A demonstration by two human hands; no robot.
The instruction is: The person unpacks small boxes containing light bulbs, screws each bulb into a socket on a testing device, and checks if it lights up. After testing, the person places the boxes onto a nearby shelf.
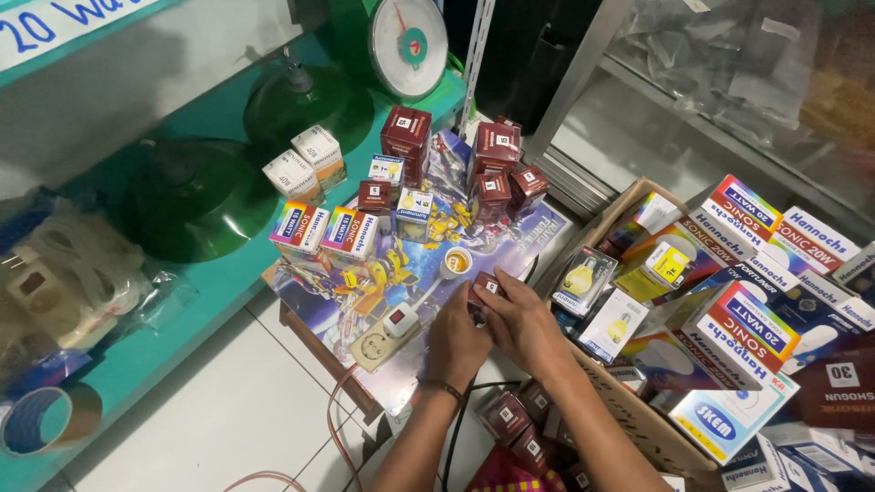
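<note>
On a low bench (314, 296) beside a carton (638, 419) of bulb packs, a person's left hand (454, 342) and right hand (527, 323) both grip a small maroon box (483, 290) over a power strip (383, 335) and lamp socket (455, 262), apparently handy for testing

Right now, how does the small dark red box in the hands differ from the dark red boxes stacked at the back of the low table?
The box in the hands is gripped by the left hand and right hand, lifted and tilted; the stacked boxes rest untouched on the low table. The held one is single and at the table's near edge; the stacked ones form a pile at the far end. Both are dark red with a small white label.
</note>
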